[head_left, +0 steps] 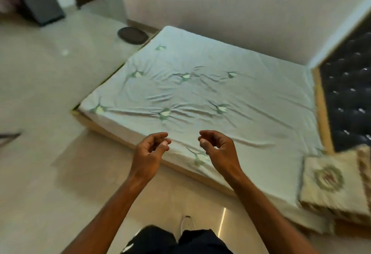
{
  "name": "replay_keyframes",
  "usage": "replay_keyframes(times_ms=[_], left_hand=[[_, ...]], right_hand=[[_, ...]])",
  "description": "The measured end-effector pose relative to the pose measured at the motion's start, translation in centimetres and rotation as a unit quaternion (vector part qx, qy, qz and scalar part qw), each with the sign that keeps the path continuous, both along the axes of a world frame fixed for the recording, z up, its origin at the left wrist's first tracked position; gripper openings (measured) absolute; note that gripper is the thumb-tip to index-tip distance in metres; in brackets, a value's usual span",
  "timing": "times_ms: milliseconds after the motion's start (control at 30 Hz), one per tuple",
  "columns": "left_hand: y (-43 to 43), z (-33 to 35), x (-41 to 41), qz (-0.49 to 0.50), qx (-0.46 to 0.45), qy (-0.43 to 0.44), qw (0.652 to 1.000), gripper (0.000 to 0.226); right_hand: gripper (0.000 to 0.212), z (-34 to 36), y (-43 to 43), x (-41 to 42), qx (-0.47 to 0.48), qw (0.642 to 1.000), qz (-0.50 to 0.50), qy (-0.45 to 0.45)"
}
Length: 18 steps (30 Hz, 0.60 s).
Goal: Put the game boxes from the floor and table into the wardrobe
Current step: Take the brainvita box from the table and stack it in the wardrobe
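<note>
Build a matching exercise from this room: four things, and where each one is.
1 cushion
2 round dark tray
3 tufted headboard
4 white shoe

A on the floor past the far corner of the bed
B upright at the bed's right end
C on the floor, bottom of view
D on the bed beside the headboard

Pairs: 1-D, 2-A, 3-B, 4-C

Pale green cloth bedsheet (200, 93): matt, creased. Beige tiled floor (50, 113): smooth, glossy. Black tufted headboard (349, 85): shiny, leather-like padding.

Low bed (200, 93), tiled floor (40, 93)
</note>
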<state>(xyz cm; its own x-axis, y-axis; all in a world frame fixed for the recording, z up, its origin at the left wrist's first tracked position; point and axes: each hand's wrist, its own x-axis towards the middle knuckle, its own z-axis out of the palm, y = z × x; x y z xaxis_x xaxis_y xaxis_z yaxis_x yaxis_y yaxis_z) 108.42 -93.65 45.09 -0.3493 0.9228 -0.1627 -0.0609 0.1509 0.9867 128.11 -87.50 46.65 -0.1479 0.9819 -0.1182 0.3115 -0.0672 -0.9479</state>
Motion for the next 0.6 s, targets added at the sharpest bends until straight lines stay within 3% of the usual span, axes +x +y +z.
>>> replay_keyframes(times_ms=[267, 600], left_hand=[[1.3, -1.5, -20.0, 0.225, -0.01, 0.015, 0.974, 0.024], [-0.3, 0.1, -45.9, 0.358, -0.017, 0.051, 0.932, 0.021]], right_hand=[[0.021, -1.7, 9.5, -23.5, -0.013, 0.976, 0.217, -0.013], [0.022, -1.5, 11.7, -54.5, 0.007, 0.929, 0.371, 0.016]])
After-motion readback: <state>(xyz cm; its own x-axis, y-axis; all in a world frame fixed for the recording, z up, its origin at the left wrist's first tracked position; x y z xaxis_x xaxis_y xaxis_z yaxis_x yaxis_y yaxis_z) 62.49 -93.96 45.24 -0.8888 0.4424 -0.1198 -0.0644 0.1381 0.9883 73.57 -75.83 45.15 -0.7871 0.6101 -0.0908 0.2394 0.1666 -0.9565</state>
